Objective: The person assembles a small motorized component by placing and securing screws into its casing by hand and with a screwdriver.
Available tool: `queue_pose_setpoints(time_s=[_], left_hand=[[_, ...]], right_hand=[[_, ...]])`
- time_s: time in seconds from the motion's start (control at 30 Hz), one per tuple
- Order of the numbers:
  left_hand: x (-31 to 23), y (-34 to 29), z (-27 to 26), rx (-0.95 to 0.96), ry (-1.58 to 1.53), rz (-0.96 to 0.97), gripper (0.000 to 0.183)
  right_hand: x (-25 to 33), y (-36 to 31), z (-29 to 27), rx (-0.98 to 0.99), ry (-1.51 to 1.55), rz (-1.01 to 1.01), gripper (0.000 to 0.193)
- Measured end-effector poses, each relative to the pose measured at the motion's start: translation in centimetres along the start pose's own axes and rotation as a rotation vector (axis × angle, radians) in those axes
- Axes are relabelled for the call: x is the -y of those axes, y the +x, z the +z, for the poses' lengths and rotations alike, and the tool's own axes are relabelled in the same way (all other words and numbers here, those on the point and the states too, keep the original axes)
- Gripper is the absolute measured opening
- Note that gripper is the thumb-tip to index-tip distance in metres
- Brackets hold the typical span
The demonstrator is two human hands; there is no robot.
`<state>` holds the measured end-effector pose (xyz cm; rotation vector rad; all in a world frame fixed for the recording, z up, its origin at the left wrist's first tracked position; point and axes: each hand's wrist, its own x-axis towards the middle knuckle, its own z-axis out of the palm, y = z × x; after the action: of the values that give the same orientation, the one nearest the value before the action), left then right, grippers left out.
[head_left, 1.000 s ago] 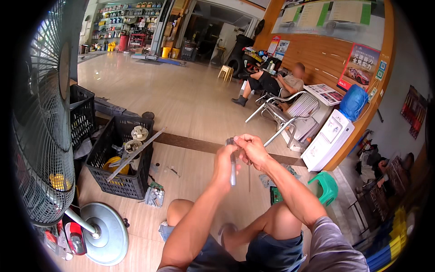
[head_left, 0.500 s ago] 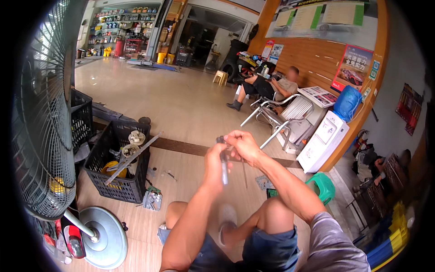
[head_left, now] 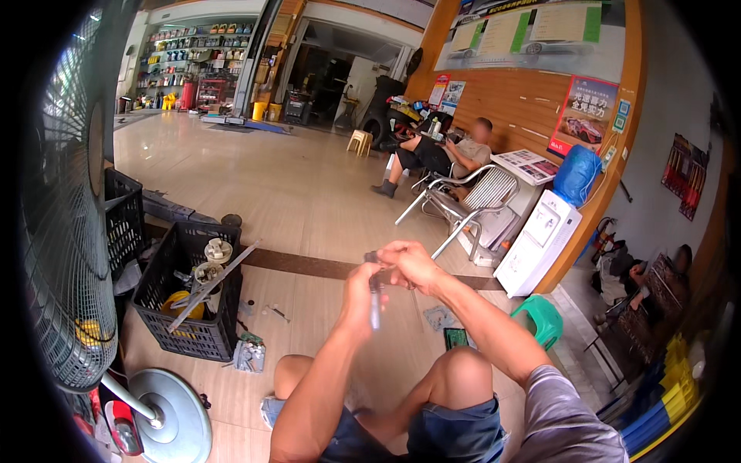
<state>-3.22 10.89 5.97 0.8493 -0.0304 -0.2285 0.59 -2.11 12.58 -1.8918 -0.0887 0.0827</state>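
My left hand point(head_left: 358, 299) is closed around a slim grey cylindrical tool point(head_left: 375, 315), held upright over the floor in front of my knees. Its dark upper end shows above the thumb, and its lighter lower end is blurred. My right hand point(head_left: 411, 264) meets it at the top, fingers pinched together close to the tool's upper end. Whatever the right fingers hold is hidden and too blurred to name. Below lie a green circuit board point(head_left: 456, 338) and a grey metal plate point(head_left: 440, 317).
A black plastic crate point(head_left: 189, 324) with white parts and a metal strip stands at left, beside a floor fan point(head_left: 166, 420). A circuit-board part point(head_left: 249, 353) lies near it. At right are a green stool point(head_left: 540, 320), a water dispenser point(head_left: 536, 243) and a seated person point(head_left: 467, 150).
Both hands appear slightly lower, with the tool still in the left. A thin rod that hung below the right hand no longer shows. The view has shifted a little to the right.
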Motion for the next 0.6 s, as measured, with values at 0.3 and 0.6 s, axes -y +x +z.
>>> queue_pose_setpoints(time_s=[0.3, 0.6], left_hand=[[0.3, -0.2, 0.2, -0.029, 0.029, -0.019, 0.039], [-1.2, -1.4, -0.8, -0.017, 0.014, 0.005, 0.037]], right_hand=[[0.4, -0.8, -0.8, 0.045, -0.056, 0.095, 0.019], [1.8, -0.7, 0.6, 0.104, -0.149, 0.054, 0.020]])
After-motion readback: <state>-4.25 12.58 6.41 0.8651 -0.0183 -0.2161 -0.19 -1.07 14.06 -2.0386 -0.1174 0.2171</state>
